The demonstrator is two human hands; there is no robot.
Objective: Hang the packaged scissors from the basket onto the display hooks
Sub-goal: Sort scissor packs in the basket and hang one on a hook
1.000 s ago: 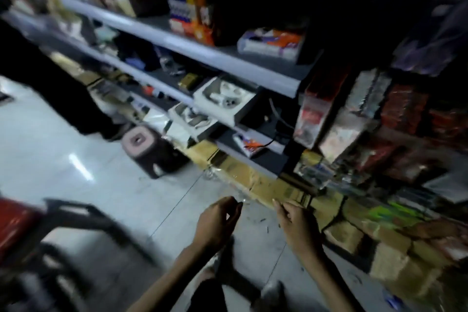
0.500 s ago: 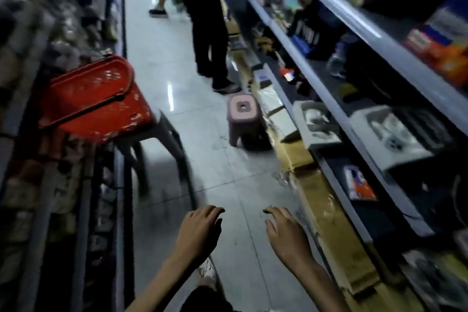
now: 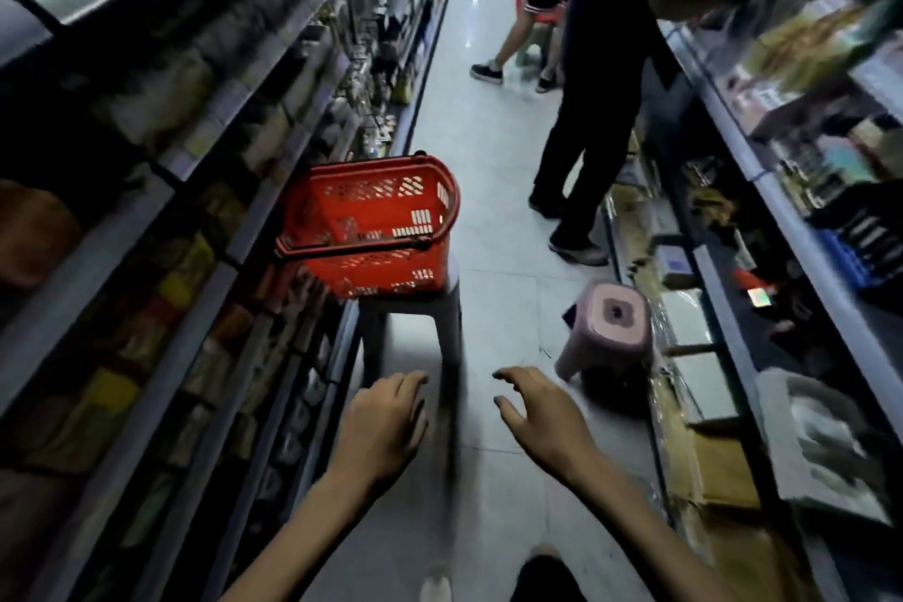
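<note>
Fingers (image 3: 410,381) on my left hand (image 3: 381,425) and right hand (image 3: 542,416) are loosely spread, holding nothing, both short of the red basket (image 3: 391,269) on its grey stool (image 3: 415,303). The packaged scissors should be inside that basket, though blur hides them; I expect light, stiff, slick cards, best pinched beside the hang hole.

You are standing in a shop aisle. Left shelving (image 3: 122,230) and right shelving (image 3: 782,191) are running along both sides of you, each crowded with packaged goods. A red shopping basket (image 3: 381,274) is sitting on a grey plastic stool (image 3: 410,303) beside the left shelving, and another person (image 3: 601,88) is reaching into the right shelving farther down the glossy tiled floor (image 3: 488,137).
</note>
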